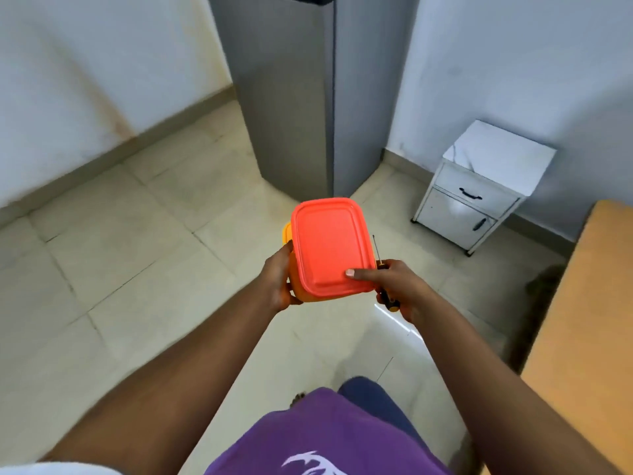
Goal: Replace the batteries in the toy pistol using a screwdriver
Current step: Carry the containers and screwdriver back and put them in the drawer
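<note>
I stand and hold an orange plastic box with a red-orange lid (329,245) in front of me, above the floor. My left hand (279,279) grips its left side from below. My right hand (394,286) holds the box's right edge, thumb pressed on the lid, while its fingers also curl round a small screwdriver (385,286) with a black and yellow handle and a thin shaft pointing away from me. The lid is closed, so what lies inside is hidden. No toy pistol or batteries are in sight.
A tall grey fridge (291,97) stands straight ahead against the white wall. A small white cabinet with two dark-handled drawers (479,186) stands to its right. An orange-topped surface (582,320) fills the right edge. Pale floor tiles (137,252) spread to the left.
</note>
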